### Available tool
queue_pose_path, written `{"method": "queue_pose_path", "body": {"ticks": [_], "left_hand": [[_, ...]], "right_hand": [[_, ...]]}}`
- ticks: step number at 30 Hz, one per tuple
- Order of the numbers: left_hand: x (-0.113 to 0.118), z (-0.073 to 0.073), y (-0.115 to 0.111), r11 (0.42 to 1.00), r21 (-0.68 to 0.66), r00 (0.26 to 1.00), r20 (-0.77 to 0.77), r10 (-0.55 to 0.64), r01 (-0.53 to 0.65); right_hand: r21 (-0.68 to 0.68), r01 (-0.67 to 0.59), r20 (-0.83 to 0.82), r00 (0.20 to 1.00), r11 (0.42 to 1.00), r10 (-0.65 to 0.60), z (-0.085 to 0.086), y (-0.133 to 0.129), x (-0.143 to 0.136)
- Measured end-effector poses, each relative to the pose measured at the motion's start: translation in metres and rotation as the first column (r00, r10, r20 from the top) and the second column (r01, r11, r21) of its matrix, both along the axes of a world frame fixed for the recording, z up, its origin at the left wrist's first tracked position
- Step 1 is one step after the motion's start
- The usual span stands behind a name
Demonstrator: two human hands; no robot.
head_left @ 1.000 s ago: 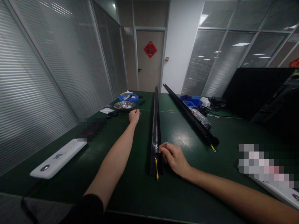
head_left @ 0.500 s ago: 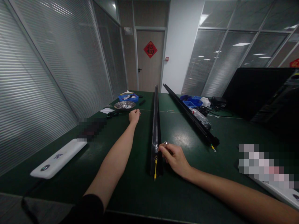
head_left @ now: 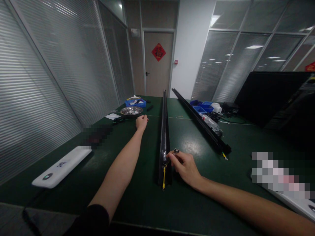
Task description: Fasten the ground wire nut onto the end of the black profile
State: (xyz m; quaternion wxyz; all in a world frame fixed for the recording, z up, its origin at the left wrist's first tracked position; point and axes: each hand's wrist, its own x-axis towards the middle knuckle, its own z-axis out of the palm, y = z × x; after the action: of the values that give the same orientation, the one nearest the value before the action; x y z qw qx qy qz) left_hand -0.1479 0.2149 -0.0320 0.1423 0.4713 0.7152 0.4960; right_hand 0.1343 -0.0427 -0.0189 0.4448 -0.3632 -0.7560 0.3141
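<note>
At the near end of a green tabletop (head_left: 137, 203), a yellow lead (head_left: 164, 178) extends from a black channel profile (head_left: 163, 137), which lies lengthwise between the two hands. The right hand (head_left: 184, 165), beside the profile's near end, pinches a small metal piece (head_left: 176, 150) between thumb and curled fingers; its form is too small to identify. To the right, a second black profile (head_left: 201, 123) lies obliquely, a yellow-green lead (head_left: 224, 156) at its near end. Farther off, left of the first profile, the left hand (head_left: 141, 123) is loosely clenched, its contents indeterminable. Beyond it stand a steel bowl (head_left: 131, 111) and a blue tray (head_left: 135, 104)
</note>
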Motion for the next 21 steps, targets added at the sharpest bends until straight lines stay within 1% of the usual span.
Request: {"method": "queue_pose_path", "body": {"ticks": [12,17,21], "left_hand": [[0.0003,0.0028,-0.0049,1.0,0.011,1.0,-0.009,0.008,-0.008],[0.0006,0.0026,-0.0044,1.0,0.008,1.0,-0.008,0.01,-0.01],[0.0004,0.003,-0.0045,1.0,0.003,1.0,-0.008,0.01,-0.01]], "right_hand": [[0.009,-0.05,0.01,0.999,0.999,0.05,0.0024,0.0014,0.0007],[-0.016,-0.03,-0.014,0.999,0.999,0.03,0.0003,0.0006,0.0007],[0.0,-0.019,0.005,1.0,1.0,0.019,0.0015,0.0007,-0.0004]]}}
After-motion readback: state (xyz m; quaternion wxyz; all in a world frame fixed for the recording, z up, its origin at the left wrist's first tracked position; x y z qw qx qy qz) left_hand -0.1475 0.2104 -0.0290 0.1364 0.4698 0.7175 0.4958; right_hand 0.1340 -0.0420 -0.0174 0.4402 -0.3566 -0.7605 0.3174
